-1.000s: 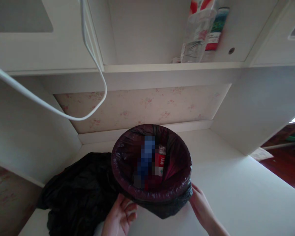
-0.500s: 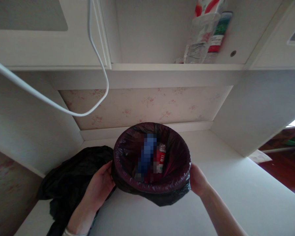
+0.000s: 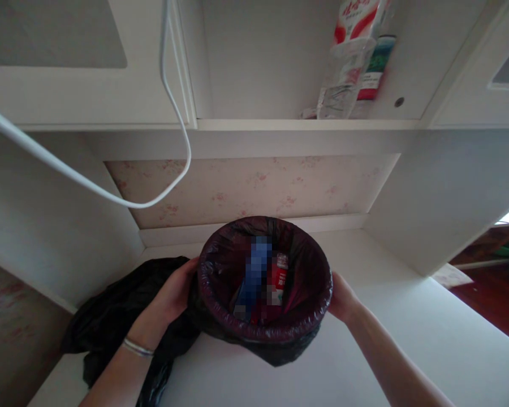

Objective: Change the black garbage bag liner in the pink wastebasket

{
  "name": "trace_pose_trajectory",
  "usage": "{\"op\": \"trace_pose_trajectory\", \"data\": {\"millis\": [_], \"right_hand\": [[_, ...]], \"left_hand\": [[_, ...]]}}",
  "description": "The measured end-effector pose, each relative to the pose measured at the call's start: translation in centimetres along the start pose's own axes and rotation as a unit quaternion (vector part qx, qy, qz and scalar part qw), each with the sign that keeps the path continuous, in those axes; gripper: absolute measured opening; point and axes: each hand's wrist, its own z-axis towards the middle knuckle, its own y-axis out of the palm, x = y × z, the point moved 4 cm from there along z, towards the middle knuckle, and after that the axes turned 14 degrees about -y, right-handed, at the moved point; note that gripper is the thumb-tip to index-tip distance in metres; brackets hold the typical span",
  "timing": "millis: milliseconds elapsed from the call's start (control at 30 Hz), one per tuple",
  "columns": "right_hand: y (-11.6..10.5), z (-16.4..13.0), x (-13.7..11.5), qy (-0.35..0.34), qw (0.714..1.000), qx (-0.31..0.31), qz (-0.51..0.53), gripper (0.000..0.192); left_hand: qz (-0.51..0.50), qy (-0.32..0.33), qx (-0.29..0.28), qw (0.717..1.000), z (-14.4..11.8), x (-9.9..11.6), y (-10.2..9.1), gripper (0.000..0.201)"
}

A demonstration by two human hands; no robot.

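Between my two hands is a round trash bin [image 3: 265, 333] lined with a dark bag folded over its rim. My left hand [image 3: 176, 294] grips its left side, a bracelet showing at the wrist. On the opposite side my right hand [image 3: 341, 297] is pressed against the bin, its fingertips hidden behind it. Inside lie a blurred blue item [image 3: 257, 271] and a red-and-white package [image 3: 279, 277]. A crumpled black plastic bag [image 3: 123, 305] lies on the white surface, behind and beside my left forearm.
A white cable [image 3: 144, 203] loops down at the upper left. Plastic bottles [image 3: 343, 79] stand on the shelf [image 3: 305, 124] above. White panels [image 3: 424, 209] flank the white desktop [image 3: 385, 316], with floral wallpaper [image 3: 254, 181] at the back.
My left hand has shifted up along the bin's side, showing more forearm and the bracelet. The bin is slightly turned and sits a little lower in view; the camera has tilted slightly.
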Motion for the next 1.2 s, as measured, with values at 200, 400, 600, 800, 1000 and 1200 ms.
{"op": "trace_pose_trajectory", "data": {"millis": [200, 400, 600, 800, 1000, 1200], "right_hand": [[1.7, 3.1, -3.5, -0.039, 0.999, -0.013, 0.0, 0.034], [1.5, 6.6, -6.9, -0.08, 0.997, 0.021, -0.006, 0.046], [3.5, 7.5, -10.3, -0.123, 0.992, 0.005, -0.024, 0.056], [5.8, 7.0, -11.7, -0.172, 0.974, -0.084, -0.124, 0.053], [7.0, 9.6, -11.3, -0.124, 0.971, -0.078, -0.188, 0.046], [8.7, 10.6, -11.7, -0.147, 0.971, -0.11, -0.154, 0.051]], "left_hand": [[0.016, 0.073, 0.004, 0.997, 2.5, 3.6, 1.0, 0.027], [-0.005, 0.195, 0.078, 0.978, 2.3, 6.9, 1.7, 0.043], [-0.012, 0.258, 0.06, 0.964, 1.0, 8.7, 3.1, 0.04], [0.011, 0.253, 0.055, 0.966, 0.5, 9.3, 3.3, 0.037], [0.11, 0.182, 0.063, 0.975, 1.9, 10.8, 4.7, 0.026], [0.138, 0.219, 0.053, 0.965, 2.4, 12.2, 6.0, 0.039]]}}
